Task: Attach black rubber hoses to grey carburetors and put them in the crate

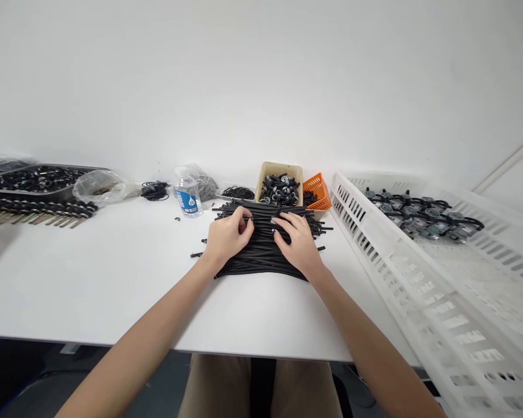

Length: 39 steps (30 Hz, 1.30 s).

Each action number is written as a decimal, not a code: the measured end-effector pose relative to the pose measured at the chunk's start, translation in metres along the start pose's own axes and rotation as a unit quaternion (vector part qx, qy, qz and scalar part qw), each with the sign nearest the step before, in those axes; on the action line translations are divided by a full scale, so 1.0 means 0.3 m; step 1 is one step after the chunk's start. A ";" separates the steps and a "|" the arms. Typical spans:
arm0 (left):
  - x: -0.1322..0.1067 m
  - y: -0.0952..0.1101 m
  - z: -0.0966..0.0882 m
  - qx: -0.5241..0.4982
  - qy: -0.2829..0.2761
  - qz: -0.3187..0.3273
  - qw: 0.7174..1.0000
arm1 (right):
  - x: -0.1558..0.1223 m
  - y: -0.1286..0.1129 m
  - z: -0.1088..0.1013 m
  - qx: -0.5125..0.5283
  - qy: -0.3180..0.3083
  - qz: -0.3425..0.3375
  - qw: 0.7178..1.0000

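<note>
Black rods (264,247) piled mid-table, long axes left to right. Left hand (227,237) curled, pinching one rod; right hand (300,242) flat, open, pressing the pile. Equally near.

— Where did you have room?
— My near tabletop (113,290) lay open on the left, in front of the water bottle (187,197).
— And what blocked you?
— The white crate (375,244) walled my right; the beige bin (280,169) and orange basket (317,187) stood just behind the black rods (261,249).
</note>
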<state>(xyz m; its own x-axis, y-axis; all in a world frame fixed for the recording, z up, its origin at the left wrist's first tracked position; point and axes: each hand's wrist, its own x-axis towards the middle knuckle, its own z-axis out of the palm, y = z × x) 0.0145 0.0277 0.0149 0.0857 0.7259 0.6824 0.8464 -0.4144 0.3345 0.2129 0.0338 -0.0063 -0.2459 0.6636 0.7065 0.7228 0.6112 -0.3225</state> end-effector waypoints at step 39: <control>0.002 0.000 -0.007 -0.002 -0.003 -0.002 1.000 | -0.007 -0.072 -0.060 0.099 0.036 -0.155 0.982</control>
<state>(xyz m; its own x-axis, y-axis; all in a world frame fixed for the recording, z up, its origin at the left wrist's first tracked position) 0.0133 0.0270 0.0166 0.0852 0.7308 0.6772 0.8443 -0.4138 0.3404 0.2093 0.0114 0.0105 -0.3823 0.4048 0.8306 0.4794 0.8554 -0.1962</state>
